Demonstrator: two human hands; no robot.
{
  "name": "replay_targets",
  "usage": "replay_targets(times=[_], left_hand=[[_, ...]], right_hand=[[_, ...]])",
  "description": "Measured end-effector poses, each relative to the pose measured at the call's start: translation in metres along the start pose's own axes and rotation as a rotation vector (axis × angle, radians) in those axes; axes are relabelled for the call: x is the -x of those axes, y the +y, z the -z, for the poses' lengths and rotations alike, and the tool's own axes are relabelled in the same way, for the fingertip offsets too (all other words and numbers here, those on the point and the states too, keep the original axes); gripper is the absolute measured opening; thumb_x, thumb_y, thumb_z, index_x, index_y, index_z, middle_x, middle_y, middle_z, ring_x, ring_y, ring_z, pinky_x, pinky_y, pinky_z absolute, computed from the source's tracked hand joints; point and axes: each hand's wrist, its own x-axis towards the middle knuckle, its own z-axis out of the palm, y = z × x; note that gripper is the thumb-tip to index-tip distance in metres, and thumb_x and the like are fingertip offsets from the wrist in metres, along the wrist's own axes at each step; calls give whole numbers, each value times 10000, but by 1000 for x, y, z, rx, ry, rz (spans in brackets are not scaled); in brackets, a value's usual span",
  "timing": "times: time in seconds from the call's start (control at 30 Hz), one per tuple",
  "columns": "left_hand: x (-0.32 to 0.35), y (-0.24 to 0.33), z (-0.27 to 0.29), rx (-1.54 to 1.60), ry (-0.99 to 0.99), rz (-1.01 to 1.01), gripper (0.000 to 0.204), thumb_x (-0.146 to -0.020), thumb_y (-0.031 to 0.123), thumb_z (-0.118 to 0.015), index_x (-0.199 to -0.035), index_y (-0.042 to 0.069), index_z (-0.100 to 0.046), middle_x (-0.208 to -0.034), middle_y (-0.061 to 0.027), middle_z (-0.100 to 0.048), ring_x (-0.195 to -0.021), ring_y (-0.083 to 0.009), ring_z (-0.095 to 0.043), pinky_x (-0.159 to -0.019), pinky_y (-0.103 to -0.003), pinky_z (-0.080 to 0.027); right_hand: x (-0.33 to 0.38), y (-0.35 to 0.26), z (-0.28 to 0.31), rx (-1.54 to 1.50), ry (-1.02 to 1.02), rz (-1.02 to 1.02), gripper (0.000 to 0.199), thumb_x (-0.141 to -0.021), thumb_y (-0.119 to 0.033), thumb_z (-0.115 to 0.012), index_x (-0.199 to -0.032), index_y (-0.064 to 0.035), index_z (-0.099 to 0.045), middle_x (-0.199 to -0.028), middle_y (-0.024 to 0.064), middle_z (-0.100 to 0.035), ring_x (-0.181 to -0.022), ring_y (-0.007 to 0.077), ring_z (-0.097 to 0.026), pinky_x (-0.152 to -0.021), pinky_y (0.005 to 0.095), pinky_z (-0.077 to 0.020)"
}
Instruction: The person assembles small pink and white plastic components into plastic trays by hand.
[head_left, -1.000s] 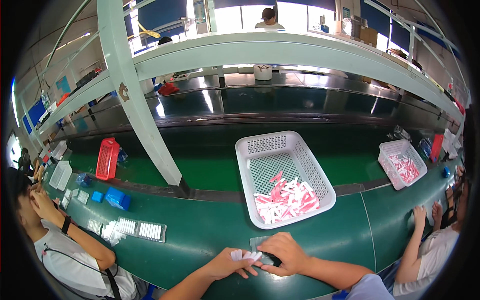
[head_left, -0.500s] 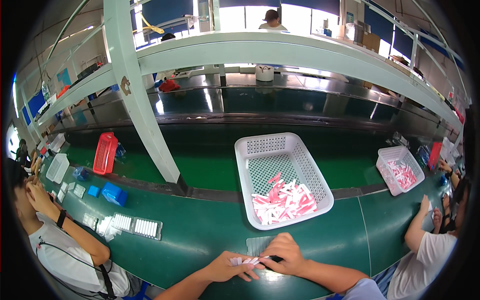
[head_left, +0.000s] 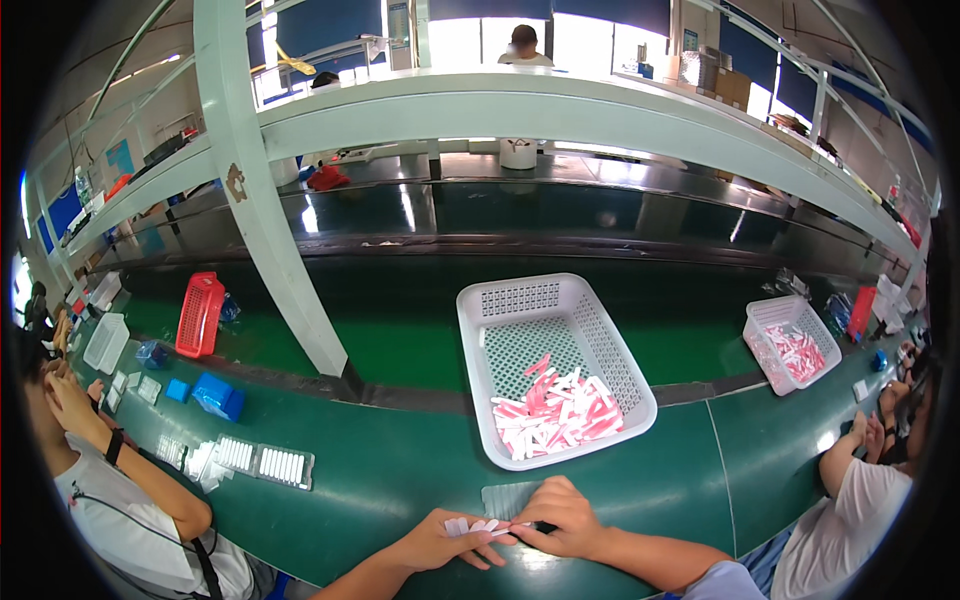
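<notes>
My left hand (head_left: 447,541) is closed around several small white strips (head_left: 468,526) that fan out across its fingers. My right hand (head_left: 562,518) meets it at the fingertips, with thumb and forefinger pinched at the end of a white strip. Under and behind the right hand lies a clear ribbed plastic tray (head_left: 505,499), partly covered. Just beyond stands a large white perforated basket (head_left: 470,365). Heaped in its near part are pink and white strips (head_left: 560,412).
Filled clear trays (head_left: 285,466), a blue box (head_left: 217,396) and a red basket (head_left: 201,315) are on the left. A smaller white basket (head_left: 752,340) is at right. A white post (head_left: 270,220) rises beyond the bench. People sit on both sides.
The whole view has shifted slightly, so the bench things appear a little farther left and lower. My right fingertips have drawn in against the strips in my left hand.
</notes>
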Motion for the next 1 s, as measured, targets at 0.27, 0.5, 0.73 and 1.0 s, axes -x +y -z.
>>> replay_targets(times=[0.27, 0.5, 0.73, 1.0], left_hand=[[1, 0, 3, -46, -4, 10, 416, -1083, 210, -553, -1406, -52, -566, -1326, -164, -674, -1058, -282, -725, -858, -353, -624], [-10, -23, 15, 4, -50, -13, 418, -1073, 226, -578, -1383, -56, -585, -1303, -172, -683, -1042, -282, -730, -858, -359, -627], [0, -3, -3, -75, 77, -145, 257, -1032, 158, -607, -1240, 50, -713, -990, -79, -762, -699, -144, -693, -607, -269, -571], [2, 0, -3, -28, 86, -117, 278, -1030, 172, -620, -1178, -48, -707, -1118, -142, -758, -797, -195, -742, -669, -276, -611]], right_hand=[[5, 3, -4, -35, -11, -17, 91, -830, -141, -830, -902, -115, -780, -739, -1, -653, -712, 197, -575, -744, 341, -434], [7, 6, -6, -64, -21, -25, 93, -842, -151, -823, -917, -111, -785, -693, -16, -643, -673, 188, -559, -722, 330, -436], [6, 8, -3, -84, -55, -17, 150, -814, -96, -850, -939, -61, -775, -756, 31, -667, -704, 208, -600, -744, 343, -456], [6, 7, -3, -85, -49, -12, 160, -808, -95, -855, -940, -55, -774, -758, 41, -664, -720, 222, -603, -756, 346, -466]])
